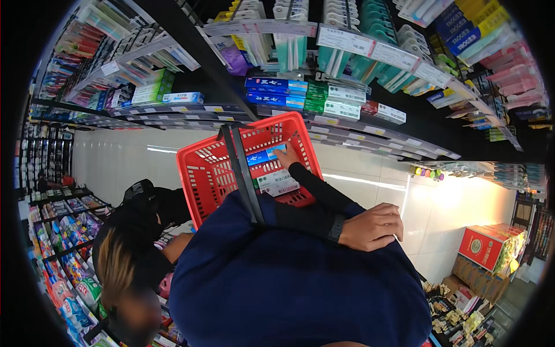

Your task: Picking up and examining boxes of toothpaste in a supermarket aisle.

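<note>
A red plastic shopping basket (310,173) hangs by its black handle (241,169) at my left forearm. Inside, my right hand (288,156) has its fingers on the right end of a blue toothpaste box (259,158). Two white-and-green toothpaste boxes (277,184) lie nearer to me in the same basket. My left hand (370,227), with a dark watch on its wrist, hangs loosely over my right sleeve. No object shows in it, though its palm is hidden.
Ahead, a shelf holds blue toothpaste boxes (273,100) and white-and-green ones (333,109), with toothbrush packs (289,52) hanging above. A person in black (130,243) is close at my left, by shelves of colourful bags (69,269). Red cartons (483,247) stand at right.
</note>
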A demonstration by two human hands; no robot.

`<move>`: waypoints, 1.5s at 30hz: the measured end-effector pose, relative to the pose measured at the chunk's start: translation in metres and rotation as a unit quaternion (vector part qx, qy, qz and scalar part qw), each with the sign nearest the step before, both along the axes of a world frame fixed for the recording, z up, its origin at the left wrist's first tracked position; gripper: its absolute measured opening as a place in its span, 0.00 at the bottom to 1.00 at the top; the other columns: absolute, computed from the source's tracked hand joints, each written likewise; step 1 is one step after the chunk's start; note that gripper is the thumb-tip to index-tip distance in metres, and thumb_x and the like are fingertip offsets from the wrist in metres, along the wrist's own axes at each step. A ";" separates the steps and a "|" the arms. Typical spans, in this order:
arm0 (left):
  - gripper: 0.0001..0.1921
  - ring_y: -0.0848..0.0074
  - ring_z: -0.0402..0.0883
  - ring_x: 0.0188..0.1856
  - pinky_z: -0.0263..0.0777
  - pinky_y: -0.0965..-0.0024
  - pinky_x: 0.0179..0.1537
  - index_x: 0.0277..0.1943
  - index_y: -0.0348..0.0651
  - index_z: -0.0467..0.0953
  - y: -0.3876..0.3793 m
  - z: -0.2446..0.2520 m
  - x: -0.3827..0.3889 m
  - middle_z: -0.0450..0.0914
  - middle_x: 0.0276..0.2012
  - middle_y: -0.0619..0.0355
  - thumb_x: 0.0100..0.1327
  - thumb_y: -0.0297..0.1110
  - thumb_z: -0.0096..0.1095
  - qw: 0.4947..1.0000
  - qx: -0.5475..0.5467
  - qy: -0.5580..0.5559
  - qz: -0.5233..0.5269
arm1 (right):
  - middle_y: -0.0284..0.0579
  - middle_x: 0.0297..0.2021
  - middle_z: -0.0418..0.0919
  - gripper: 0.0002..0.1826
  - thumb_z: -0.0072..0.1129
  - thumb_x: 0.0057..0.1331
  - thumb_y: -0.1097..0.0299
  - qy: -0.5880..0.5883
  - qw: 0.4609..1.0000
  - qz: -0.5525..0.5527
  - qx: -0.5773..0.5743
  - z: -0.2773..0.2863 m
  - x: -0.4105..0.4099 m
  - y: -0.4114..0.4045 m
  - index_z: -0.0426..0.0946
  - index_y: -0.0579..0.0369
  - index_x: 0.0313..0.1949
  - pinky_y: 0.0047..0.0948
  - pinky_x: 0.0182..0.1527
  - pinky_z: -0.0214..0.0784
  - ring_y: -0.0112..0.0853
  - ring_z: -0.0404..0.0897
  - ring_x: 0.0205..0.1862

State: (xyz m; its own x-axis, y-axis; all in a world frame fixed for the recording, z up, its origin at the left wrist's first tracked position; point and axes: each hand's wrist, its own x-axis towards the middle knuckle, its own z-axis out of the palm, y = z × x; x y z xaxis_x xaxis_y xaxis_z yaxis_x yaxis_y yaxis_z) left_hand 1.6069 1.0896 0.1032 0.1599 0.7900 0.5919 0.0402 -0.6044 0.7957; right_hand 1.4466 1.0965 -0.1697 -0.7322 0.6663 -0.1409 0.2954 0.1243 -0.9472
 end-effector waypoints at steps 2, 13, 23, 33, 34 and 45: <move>0.05 0.64 0.72 0.50 0.60 0.52 0.64 0.41 0.43 0.76 -0.007 -0.001 -0.008 0.75 0.40 0.59 0.62 0.26 0.57 1.000 -0.001 -0.003 0.002 | 0.51 0.51 0.75 0.19 0.61 0.59 0.69 -0.006 0.992 -0.010 0.122 0.015 0.015 -0.013 0.72 0.54 0.50 0.43 0.59 0.64 0.45 0.74 0.54; 0.04 0.63 0.74 0.44 0.67 0.61 0.53 0.38 0.43 0.77 -0.015 0.027 -0.033 0.77 0.35 0.58 0.62 0.25 0.56 0.999 0.005 -0.035 -0.040 | 0.55 0.56 0.70 0.26 0.59 0.59 0.59 -0.124 0.905 0.307 0.266 0.010 -0.034 -0.047 0.69 0.48 0.57 0.61 0.66 0.51 0.55 0.67 0.61; 0.04 0.64 0.76 0.39 0.68 0.63 0.43 0.39 0.41 0.77 -0.020 0.029 -0.035 0.77 0.34 0.57 0.63 0.24 0.56 0.993 -0.006 -0.024 -0.114 | 0.53 0.62 0.68 0.39 0.65 0.56 0.47 -0.250 0.816 0.430 0.296 0.015 -0.049 -0.040 0.64 0.46 0.64 0.67 0.65 0.49 0.49 0.68 0.64; 0.04 0.62 0.76 0.41 0.71 0.63 0.43 0.39 0.37 0.76 -0.034 0.005 -0.054 0.77 0.36 0.54 0.65 0.24 0.54 0.996 -0.034 -0.042 -0.072 | 0.51 0.63 0.65 0.28 0.52 0.67 0.55 -0.370 0.818 0.385 0.216 -0.019 -0.050 -0.034 0.62 0.49 0.64 0.65 0.63 0.48 0.52 0.63 0.65; 0.04 0.62 0.76 0.41 0.71 0.63 0.44 0.39 0.37 0.76 -0.037 0.005 -0.055 0.77 0.37 0.54 0.65 0.24 0.54 0.995 -0.037 -0.047 -0.082 | 0.51 0.65 0.63 0.30 0.52 0.67 0.54 -0.383 0.821 0.371 0.205 -0.028 -0.056 -0.034 0.60 0.48 0.66 0.69 0.64 0.45 0.52 0.61 0.67; 0.04 0.61 0.76 0.40 0.72 0.61 0.42 0.39 0.38 0.75 -0.103 -0.006 -0.118 0.76 0.36 0.53 0.65 0.26 0.54 0.988 0.028 -0.097 -0.115 | 0.57 0.67 0.61 0.38 0.56 0.56 0.68 -0.209 0.891 0.368 0.163 0.052 -0.097 -0.065 0.59 0.59 0.67 0.48 0.65 0.58 0.44 0.65 0.67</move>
